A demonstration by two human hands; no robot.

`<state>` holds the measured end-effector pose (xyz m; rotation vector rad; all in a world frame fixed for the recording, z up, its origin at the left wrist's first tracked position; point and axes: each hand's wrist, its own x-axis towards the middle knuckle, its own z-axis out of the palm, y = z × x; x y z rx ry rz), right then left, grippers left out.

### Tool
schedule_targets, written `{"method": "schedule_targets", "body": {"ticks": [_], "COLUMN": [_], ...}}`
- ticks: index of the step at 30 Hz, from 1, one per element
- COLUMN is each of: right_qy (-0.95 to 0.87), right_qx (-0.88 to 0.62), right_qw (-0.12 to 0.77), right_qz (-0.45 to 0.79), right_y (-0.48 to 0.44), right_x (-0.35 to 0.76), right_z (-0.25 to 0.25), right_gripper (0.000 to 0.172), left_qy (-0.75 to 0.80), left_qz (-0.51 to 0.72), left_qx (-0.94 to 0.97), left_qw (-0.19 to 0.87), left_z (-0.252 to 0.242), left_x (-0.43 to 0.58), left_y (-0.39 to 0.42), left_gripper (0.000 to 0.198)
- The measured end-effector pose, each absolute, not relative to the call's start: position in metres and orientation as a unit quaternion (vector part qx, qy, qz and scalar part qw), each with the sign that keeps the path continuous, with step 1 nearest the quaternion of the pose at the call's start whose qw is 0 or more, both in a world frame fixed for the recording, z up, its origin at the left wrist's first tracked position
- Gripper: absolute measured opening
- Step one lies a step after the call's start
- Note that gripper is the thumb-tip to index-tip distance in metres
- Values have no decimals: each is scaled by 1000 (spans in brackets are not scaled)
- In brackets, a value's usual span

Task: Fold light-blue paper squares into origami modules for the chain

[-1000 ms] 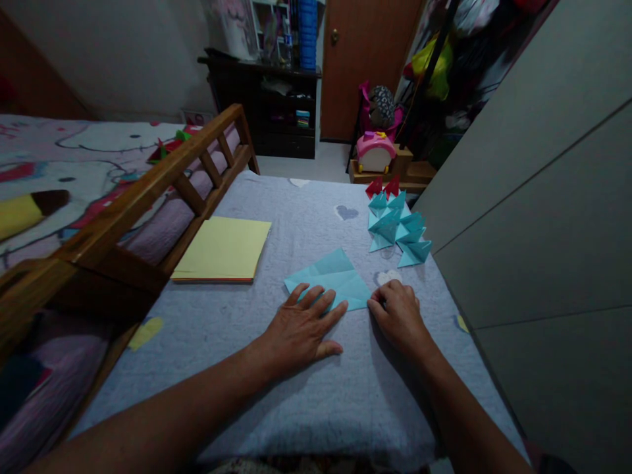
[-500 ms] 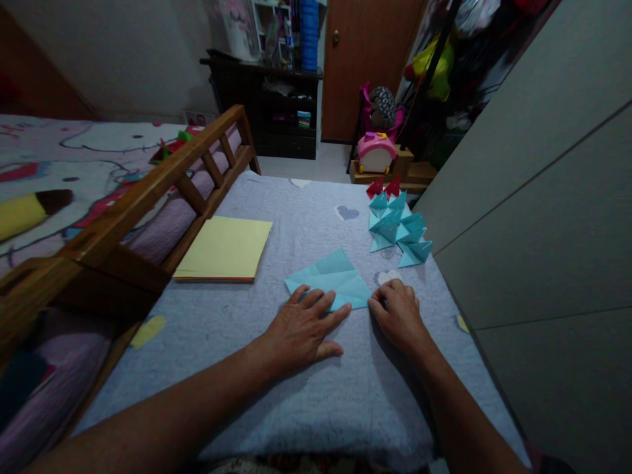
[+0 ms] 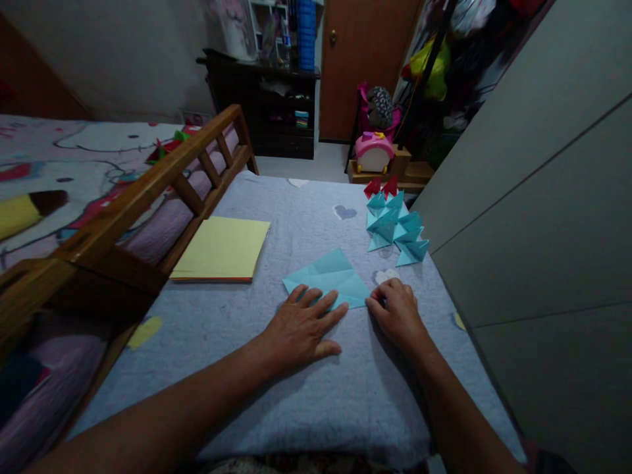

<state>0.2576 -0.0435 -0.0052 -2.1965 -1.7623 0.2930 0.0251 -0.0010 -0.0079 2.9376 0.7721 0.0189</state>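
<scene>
A light blue sheet of paper (image 3: 330, 275), folded into a triangle, lies on the grey-blue blanket (image 3: 296, 388). My left hand (image 3: 299, 328) rests flat on its near left edge, fingers stretched out and apart. My right hand (image 3: 397, 313) sits at the paper's right corner with fingers curled and pinched against that corner. Both forearms reach in from the bottom of the view.
A stack of yellow paper (image 3: 222, 249) lies to the left by a wooden bed rail (image 3: 162, 174). Several folded teal and red paper pieces (image 3: 395, 220) sit at the far right. A grey cabinet wall (image 3: 533, 197) borders the right side. Shelves, a door and toys stand beyond.
</scene>
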Motion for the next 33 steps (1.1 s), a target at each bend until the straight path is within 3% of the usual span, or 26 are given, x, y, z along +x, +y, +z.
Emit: {"method": "schedule_targets", "body": {"ticks": [8, 17, 22, 33], "right_qy": [-608, -651, -766, -781], "right_qx": [-767, -680, -582, -588], "right_qw": [183, 329, 263, 197], "right_qz": [99, 69, 74, 77], "right_y": [-44, -78, -98, -105], "right_x": [272, 255, 225, 230], "right_z": [-11, 4, 0, -11], "right_gripper": [13, 17, 39, 44], "left_qy": [253, 256, 254, 258], "left_qz": [3, -5, 12, 11], "left_qx": [966, 965, 966, 965], "left_qw": [52, 49, 44, 39], "left_z": [-5, -3, -9, -9], "left_x": [25, 26, 25, 25], "left_y": [-1, -2, -2, -3], "left_gripper": [68, 70, 71, 68]}}
